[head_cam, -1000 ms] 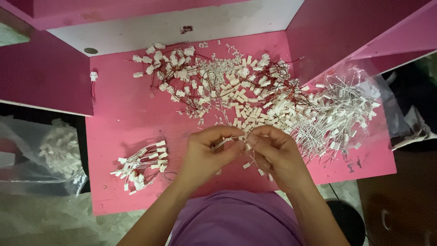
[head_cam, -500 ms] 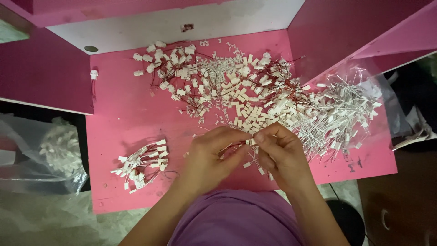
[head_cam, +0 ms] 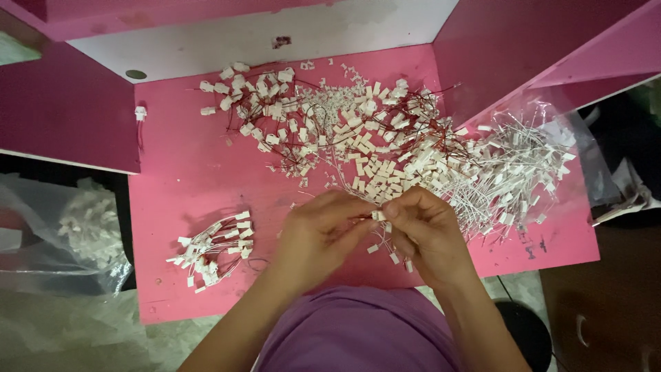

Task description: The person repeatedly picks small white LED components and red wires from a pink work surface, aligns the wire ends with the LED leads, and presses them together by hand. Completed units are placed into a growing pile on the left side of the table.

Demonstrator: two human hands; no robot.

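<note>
Pink laminate bench (head_cam: 186,172) carries the work, seen from above. Left hand (head_cam: 320,238) and right hand (head_cam: 427,231) meet near the front edge, fingertips touching. Between them: a small white plastic connector on thin red wires (head_cam: 378,215), pinched from both sides. Left grip clenched on the wire end; right grip clenched on the connector body. Loose white connectors hang just below the right hand, wires trailing.

Behind the hands, a large tangled heap of white connectors with red wires (head_cam: 330,131) spreads across the middle and rear of the bench. To its right, touching it, a pile of white-wired connectors on a clear plastic bag (head_cam: 523,165), reaching the right edge.

Front left of the bench, well apart from the hands: a small sorted bundle of white connectors with wires (head_cam: 213,248). One single white connector (head_cam: 140,112) sits at the left edge.

Off the bench to the left, a clear plastic bag of white parts (head_cam: 86,231). Purple garment (head_cam: 358,331) at bottom.
</note>
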